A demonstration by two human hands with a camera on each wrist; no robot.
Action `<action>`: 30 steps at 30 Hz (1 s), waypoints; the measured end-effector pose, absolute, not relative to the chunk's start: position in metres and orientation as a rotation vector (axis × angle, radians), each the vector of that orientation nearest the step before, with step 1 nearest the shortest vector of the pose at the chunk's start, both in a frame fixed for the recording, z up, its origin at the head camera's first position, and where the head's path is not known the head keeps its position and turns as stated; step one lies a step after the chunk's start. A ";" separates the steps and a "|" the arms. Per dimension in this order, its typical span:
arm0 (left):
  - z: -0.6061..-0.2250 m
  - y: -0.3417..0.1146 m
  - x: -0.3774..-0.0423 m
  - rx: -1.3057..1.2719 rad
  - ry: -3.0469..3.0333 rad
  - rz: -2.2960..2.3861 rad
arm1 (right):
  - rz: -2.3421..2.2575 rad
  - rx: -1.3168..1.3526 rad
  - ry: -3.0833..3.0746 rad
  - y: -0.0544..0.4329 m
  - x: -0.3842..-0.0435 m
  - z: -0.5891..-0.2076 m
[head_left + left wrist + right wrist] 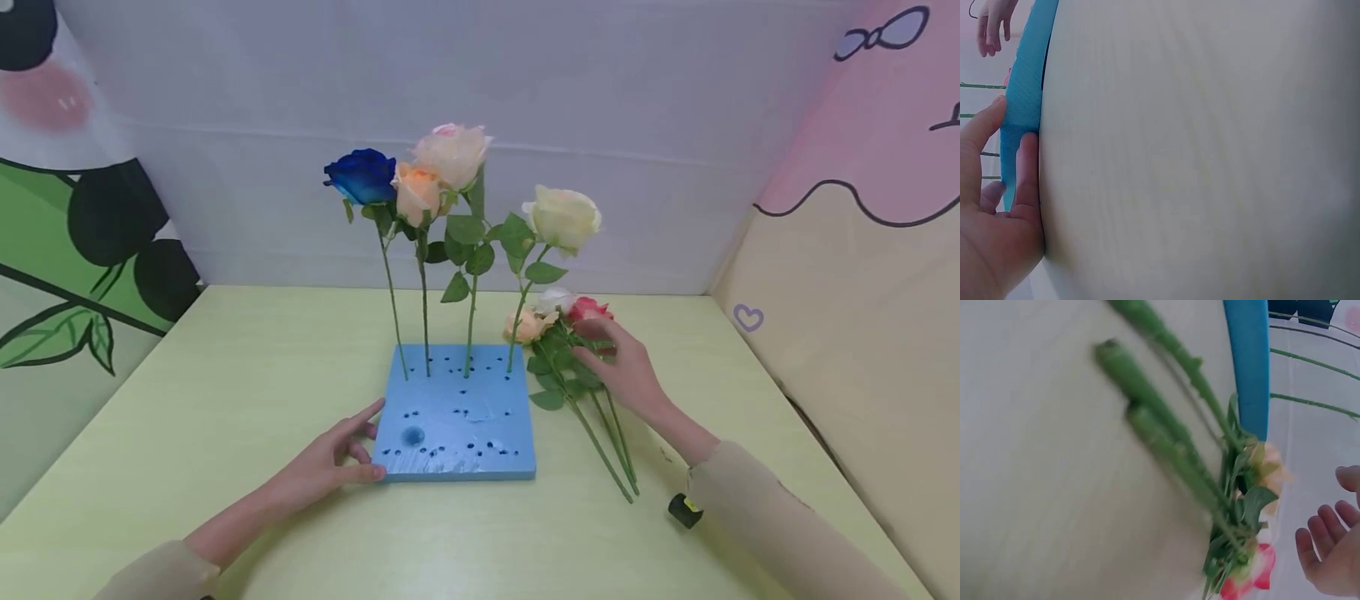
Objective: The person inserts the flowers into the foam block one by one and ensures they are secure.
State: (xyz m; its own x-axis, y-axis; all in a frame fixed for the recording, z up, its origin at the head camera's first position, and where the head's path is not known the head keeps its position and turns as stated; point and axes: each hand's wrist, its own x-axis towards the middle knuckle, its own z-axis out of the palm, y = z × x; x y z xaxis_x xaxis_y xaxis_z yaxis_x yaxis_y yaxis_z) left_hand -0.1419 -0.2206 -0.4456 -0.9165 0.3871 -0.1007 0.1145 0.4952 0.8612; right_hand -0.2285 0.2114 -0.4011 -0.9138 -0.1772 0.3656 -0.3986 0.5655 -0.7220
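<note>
A blue foam board with several holes lies on the table. Along its far side stand a blue rose, a peach rose, a pale pink rose and a cream rose, their stems in the foam. My left hand touches the board's left edge, thumb at the near corner. To the board's right lie a red-pink rose, another peach rose and a white rose. My right hand is over these blooms, fingers slightly bent; the right wrist view shows nothing in its grasp.
Cut green stems of the lying roses point toward the near right on the pale table. A small black object is beside the right sleeve. A pale wall rises behind, with printed panels on both sides.
</note>
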 end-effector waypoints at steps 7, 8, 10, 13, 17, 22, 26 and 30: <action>-0.448 -0.221 -0.142 0.433 2.466 1.393 | 1.182 0.373 -2.683 0.236 -0.221 -0.412; -0.448 -0.221 -0.142 0.431 2.466 1.391 | 1.169 0.366 -2.702 0.238 -0.220 -0.412; -0.447 -0.221 -0.141 0.425 2.462 1.388 | 1.148 0.355 -2.740 0.243 -0.217 -0.414; -0.447 -0.221 -0.141 0.419 2.456 1.388 | 1.135 0.348 -2.784 0.247 -0.213 -0.416; -0.447 -0.221 -0.140 0.421 2.451 1.400 | 1.138 0.346 -2.844 0.252 -0.209 -0.419; -0.448 -0.222 -0.141 0.451 2.456 1.409 | 1.133 0.369 -2.947 0.254 -0.206 -0.422; -0.450 -0.223 -0.142 0.475 2.452 1.423 | 1.109 0.373 -3.002 0.256 -0.206 -0.424; -0.450 -0.222 -0.143 0.484 2.455 1.427 | 1.109 0.395 -3.030 0.258 -0.207 -0.425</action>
